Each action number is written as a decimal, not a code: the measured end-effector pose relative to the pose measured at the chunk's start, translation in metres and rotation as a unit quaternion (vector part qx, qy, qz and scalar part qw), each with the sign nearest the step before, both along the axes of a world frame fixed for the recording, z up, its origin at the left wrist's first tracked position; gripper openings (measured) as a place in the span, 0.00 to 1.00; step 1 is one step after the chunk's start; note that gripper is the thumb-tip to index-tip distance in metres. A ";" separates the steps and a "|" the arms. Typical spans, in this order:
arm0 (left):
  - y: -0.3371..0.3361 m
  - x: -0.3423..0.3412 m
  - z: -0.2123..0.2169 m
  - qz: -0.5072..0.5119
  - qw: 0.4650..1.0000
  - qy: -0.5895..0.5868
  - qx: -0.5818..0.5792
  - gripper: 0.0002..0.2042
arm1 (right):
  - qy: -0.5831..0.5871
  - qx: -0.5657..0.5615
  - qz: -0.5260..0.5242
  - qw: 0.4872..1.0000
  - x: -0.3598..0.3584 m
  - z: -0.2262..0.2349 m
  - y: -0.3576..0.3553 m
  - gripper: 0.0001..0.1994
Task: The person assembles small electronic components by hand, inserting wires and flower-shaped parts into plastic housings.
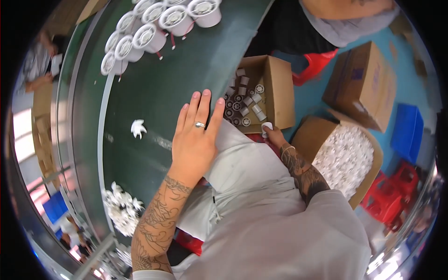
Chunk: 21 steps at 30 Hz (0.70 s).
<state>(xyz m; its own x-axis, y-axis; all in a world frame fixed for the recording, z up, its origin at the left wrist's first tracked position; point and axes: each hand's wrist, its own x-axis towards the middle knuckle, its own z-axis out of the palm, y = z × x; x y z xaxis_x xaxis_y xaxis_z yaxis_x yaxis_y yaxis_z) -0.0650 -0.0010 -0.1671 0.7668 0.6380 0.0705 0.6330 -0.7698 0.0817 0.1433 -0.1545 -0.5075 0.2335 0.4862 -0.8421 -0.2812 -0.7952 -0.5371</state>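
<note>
My left hand [196, 144] is stretched out over the near edge of the green conveyor belt [144, 93], its fingers straight and holding nothing. Low on the right, my right hand [276, 136] grips a small white cylindrical part [267, 127] at the near rim of a cardboard box [280, 93]. Several like cylinders [245, 98], white and grey with round ends, lie loose in that box. A single white fan wheel [138, 128] with pointed blades sits on the belt left of my left hand. Nearer me on the belt is a heap of white fan wheels [122, 212].
Several white round fan housings [175, 21] with red wires stand at the belt's far end. Right of me, an open carton [343, 158] holds many small white pieces. Beyond are a closed carton [359, 86], a blue bin [407, 133] and red stools [385, 198]. Another person sits ahead.
</note>
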 end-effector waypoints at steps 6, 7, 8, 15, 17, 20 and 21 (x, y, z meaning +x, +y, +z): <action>-0.006 -0.007 -0.003 0.003 0.999 0.028 -0.042 0.30 | -0.129 -0.027 0.065 0.989 -0.029 -0.034 -0.011 0.29; -0.009 -0.016 0.000 0.008 0.999 0.013 -0.050 0.32 | -0.009 -0.067 -0.014 0.998 -0.041 -0.004 0.004 0.28; -0.013 -0.014 0.002 -0.001 0.997 -0.011 -0.071 0.34 | -0.020 -0.058 -0.018 0.998 -0.039 -0.007 0.004 0.28; -0.006 0.028 0.010 -0.021 0.997 0.002 -0.077 0.29 | -0.277 0.014 0.299 0.913 0.013 -0.144 0.015 0.26; -0.003 0.007 -0.001 0.026 0.997 0.058 -0.052 0.33 | -0.339 0.117 0.207 0.910 -0.033 -0.124 0.084 0.22; -0.001 0.004 -0.007 0.037 0.994 0.100 -0.034 0.35 | -0.451 -0.001 0.372 0.811 -0.039 -0.161 0.091 0.14; 0.002 0.012 -0.016 0.028 0.996 0.081 -0.030 0.35 | -0.534 0.017 0.455 0.713 -0.008 -0.212 0.068 0.13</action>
